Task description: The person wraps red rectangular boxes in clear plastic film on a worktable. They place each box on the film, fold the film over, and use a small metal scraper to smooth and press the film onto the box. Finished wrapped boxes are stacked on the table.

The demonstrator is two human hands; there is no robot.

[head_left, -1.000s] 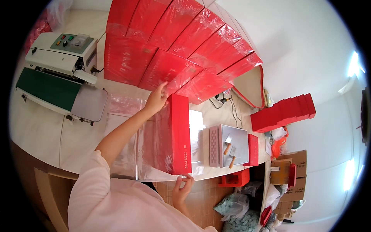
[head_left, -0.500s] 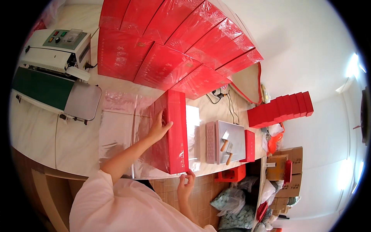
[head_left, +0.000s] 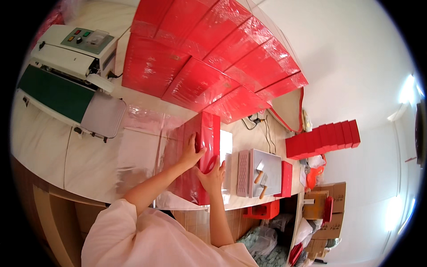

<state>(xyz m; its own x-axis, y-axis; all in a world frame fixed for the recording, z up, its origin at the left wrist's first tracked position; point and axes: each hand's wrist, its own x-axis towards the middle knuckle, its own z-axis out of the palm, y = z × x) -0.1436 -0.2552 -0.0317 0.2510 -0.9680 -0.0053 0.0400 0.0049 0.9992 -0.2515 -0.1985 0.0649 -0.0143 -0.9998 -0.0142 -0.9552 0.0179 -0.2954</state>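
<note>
A long red box (head_left: 210, 127) lies on the worktable inside clear plastic film (head_left: 171, 153). My left hand (head_left: 192, 155) rests on the box's upper surface near its middle, fingers spread and thumb pointing right. Just nearer to me, my right hand (head_left: 212, 176) touches the box toward its right edge, with thumb and fingers apart. Both hands are open against the film-covered box. Loose film spreads across the table to the left of the box.
At the left stands a sealing machine (head_left: 66, 75) with a green belt. A stack of film-wrapped red boxes (head_left: 200, 80) rises behind. To the right are a grey-topped device (head_left: 266, 171) bearing two wooden-handled scrapers (head_left: 260, 177), and a row of red boxes (head_left: 322, 139).
My right hand has risen from the box's near end onto its upper surface, beside my left hand. My left hand remains on the box. The whole view has shifted slightly.
</note>
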